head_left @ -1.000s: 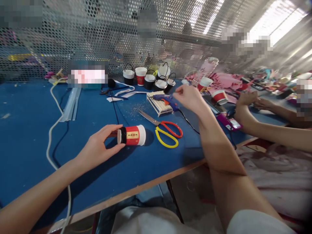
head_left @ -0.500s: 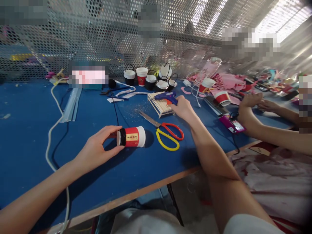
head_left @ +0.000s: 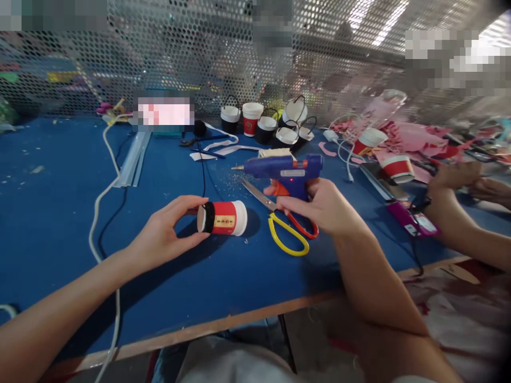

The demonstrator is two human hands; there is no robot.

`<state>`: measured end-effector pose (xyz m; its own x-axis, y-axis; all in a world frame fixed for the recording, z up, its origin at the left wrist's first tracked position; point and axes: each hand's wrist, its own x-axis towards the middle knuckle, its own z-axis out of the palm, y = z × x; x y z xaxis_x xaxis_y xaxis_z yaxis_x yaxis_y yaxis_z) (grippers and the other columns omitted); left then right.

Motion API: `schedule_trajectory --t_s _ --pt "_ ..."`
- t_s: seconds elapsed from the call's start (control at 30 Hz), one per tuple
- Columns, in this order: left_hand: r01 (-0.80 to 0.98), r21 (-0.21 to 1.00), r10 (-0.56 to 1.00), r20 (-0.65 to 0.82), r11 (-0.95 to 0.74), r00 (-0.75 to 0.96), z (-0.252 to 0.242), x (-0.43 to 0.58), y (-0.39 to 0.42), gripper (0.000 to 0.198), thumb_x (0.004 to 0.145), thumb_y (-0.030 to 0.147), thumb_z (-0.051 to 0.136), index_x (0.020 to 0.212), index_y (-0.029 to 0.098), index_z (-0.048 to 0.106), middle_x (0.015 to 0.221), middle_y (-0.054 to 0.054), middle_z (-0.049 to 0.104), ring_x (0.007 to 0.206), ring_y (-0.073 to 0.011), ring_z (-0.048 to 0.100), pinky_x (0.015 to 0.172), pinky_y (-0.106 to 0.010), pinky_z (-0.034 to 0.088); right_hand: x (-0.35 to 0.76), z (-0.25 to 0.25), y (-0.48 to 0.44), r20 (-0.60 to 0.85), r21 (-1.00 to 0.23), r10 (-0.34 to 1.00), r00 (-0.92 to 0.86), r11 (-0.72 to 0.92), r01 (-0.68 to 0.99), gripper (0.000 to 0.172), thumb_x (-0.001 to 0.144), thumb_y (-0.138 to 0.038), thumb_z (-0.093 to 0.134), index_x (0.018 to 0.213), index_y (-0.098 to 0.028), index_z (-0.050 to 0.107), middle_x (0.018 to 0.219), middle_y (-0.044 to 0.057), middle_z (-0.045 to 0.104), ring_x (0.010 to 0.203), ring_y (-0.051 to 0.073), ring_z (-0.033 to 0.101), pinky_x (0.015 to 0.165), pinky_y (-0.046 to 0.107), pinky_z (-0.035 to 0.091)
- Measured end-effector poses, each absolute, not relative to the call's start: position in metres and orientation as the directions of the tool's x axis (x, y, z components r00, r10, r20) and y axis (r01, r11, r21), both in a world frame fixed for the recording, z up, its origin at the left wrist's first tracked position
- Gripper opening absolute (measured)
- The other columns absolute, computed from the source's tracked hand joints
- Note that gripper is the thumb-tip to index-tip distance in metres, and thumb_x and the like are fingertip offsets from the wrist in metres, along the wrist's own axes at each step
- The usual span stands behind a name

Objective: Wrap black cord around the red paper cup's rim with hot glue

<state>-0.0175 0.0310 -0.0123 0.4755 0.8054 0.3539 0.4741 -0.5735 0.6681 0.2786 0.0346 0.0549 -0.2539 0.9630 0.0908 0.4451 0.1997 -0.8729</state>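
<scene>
A red and white paper cup [head_left: 225, 217] with a black band round its base lies on its side on the blue table. My left hand [head_left: 165, 223] grips it at the banded end, thumb and fingers on either side. My right hand [head_left: 325, 205] is closed round the handle of a blue glue gun [head_left: 275, 167], raised above the table with its nozzle pointing left toward the area above the cup. Below the gun lie scissors [head_left: 289, 240] with one yellow and one red handle, partly covered by my right hand. Behind the gun a wooden stick rack [head_left: 275, 152] is mostly hidden.
Several cups with black wire handles [head_left: 266, 129] stand along the mesh. Clear glue sticks [head_left: 133, 159] and a white cable [head_left: 97, 213] lie left. At right are pink scraps [head_left: 415, 138], a purple box [head_left: 413, 218] and another person's hands [head_left: 455, 181].
My right hand has lifted the glue gun off the stick rack and brought it nearer, over the scissors. The cup has turned slightly in my left hand. The view has shifted left.
</scene>
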Motion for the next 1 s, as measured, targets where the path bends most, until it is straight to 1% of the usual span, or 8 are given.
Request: schedule_trajectory --t_s 0.07,0.2,0.3,0.43,0.53,0.63,0.73,1.0 --pt "0.471 0.661 0.798 0.364 -0.584 0.480 -0.013 -0.019 0.032 0.052 0.078 0.029 0.067 0.126 0.024 0.048 0.123 -0.009 0.055 0.110 -0.0256 0.058 0.095 -0.041 0.051 0.271 0.051 0.028 0.030 -0.887 0.953 -0.302 0.164 0.431 0.023 0.075 -0.035 0.064 0.089 -0.016 0.067 0.083 0.004 0.069 0.058 0.012 0.058 0.054 0.025 0.051" --pt "0.455 0.667 0.791 0.364 -0.589 0.491 -0.015 -0.021 0.035 0.053 0.077 0.027 0.068 0.126 0.022 0.048 0.124 -0.011 0.055 0.112 -0.0260 0.058 0.098 -0.042 0.050 0.263 0.039 0.019 -0.043 -0.792 0.981 -0.189 0.082 0.605 0.027 0.071 -0.042 0.068 0.073 -0.016 0.064 0.062 0.001 0.062 0.051 0.011 0.051 0.045 0.024 0.044" --pt "0.452 0.681 0.799 0.354 -0.576 0.486 -0.015 -0.022 0.035 0.053 0.077 0.028 0.068 0.126 0.022 0.049 0.125 -0.011 0.055 0.112 -0.0258 0.058 0.098 -0.042 0.051 0.262 0.032 0.014 0.033 -0.718 0.970 -0.241 0.191 0.670 0.028 0.073 -0.043 0.066 0.069 -0.016 0.061 0.059 0.000 0.057 0.052 0.011 0.048 0.047 0.023 0.042" --pt "0.459 0.699 0.818 0.333 -0.548 0.470 -0.017 -0.022 0.035 0.054 0.076 0.029 0.069 0.127 0.023 0.049 0.126 -0.010 0.055 0.111 -0.0266 0.059 0.098 -0.042 0.050 0.259 0.027 0.011 0.215 -0.648 0.897 -0.386 0.427 0.631 0.022 0.080 -0.036 0.061 0.071 -0.017 0.056 0.059 -0.002 0.052 0.050 0.008 0.043 0.048 0.021 0.040" --pt "0.450 0.720 0.828 0.321 -0.529 0.461 -0.018 -0.022 0.035 0.055 0.076 0.030 0.069 0.127 0.024 0.049 0.126 -0.010 0.055 0.110 -0.0267 0.060 0.098 -0.042 0.051 0.256 0.025 0.011 0.317 -0.586 0.846 -0.429 0.530 0.613 0.018 0.082 -0.031 0.061 0.073 -0.017 0.054 0.063 -0.002 0.053 0.051 0.008 0.045 0.049 0.021 0.040" --pt "0.431 0.751 0.840 0.302 -0.501 0.451 -0.017 -0.021 0.035 0.053 0.076 0.030 0.069 0.125 0.023 0.050 0.125 -0.011 0.055 0.107 -0.0258 0.061 0.095 -0.042 0.052 0.255 0.025 0.010 0.370 -0.533 0.808 -0.458 0.588 0.608 0.012 0.082 -0.027 0.061 0.079 -0.017 0.055 0.068 -0.001 0.057 0.057 0.010 0.051 0.054 0.022 0.042" --pt "0.420 0.791 0.866 0.260 -0.445 0.428 -0.015 -0.019 0.035 0.052 0.075 0.032 0.069 0.123 0.021 0.051 0.122 -0.011 0.056 0.102 -0.0247 0.063 0.091 -0.042 0.055 0.254 0.026 0.008 0.372 -0.495 0.773 -0.515 0.634 0.594 0.009 0.082 -0.021 0.061 0.080 -0.017 0.053 0.069 0.000 0.058 0.059 0.010 0.053 0.054 0.022 0.042" --pt "0.384 0.822 0.876 0.257 -0.420 0.409 -0.013 -0.016 0.035 0.051 0.074 0.033 0.070 0.120 0.020 0.052 0.118 -0.010 0.056 0.098 -0.0234 0.064 0.089 -0.042 0.055 0.256 0.025 0.009 0.425 -0.429 0.724 -0.543 0.690 0.583 0.014 0.078 -0.015 0.063 0.082 -0.018 0.050 0.072 -0.001 0.058 0.062 0.010 0.053 0.056 0.022 0.041"
